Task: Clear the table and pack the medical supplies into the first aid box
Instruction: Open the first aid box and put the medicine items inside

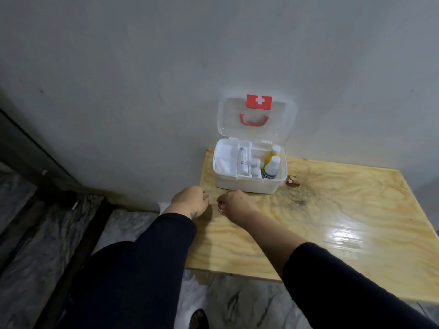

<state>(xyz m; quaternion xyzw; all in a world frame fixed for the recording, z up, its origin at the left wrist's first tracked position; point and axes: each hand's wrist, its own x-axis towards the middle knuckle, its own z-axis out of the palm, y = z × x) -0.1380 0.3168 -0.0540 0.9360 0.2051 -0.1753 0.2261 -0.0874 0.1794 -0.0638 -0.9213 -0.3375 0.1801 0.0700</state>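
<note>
**Head view: box open on bench, both hands near its front**

Head view only.

- First aid box: white, seated at the back left corner of the wooden bench, against the grey wall. Clear lid is swung up and leans on the wall.
- Inside, seen in divided compartments: rolled bandages in the middle slot, small white rolls beside them, two white-capped bottles at the right end, one yellow. Left compartments hold white items, too blurred to identify.
- Left hand: fingers curled together at the bench's left edge; nothing is seen held.
- Right hand: closed on a small pinkish-clear object, type cannot be told, just in front of the box and low over the bench.
- Surroundings: dark stain and a brown knot mark on the bench right of the box; marbled floor below. Nothing is seen blocking the box opening.
- Markings: red label with white cross on the lid, red handle under it. Bottle print is unreadable.
</note>
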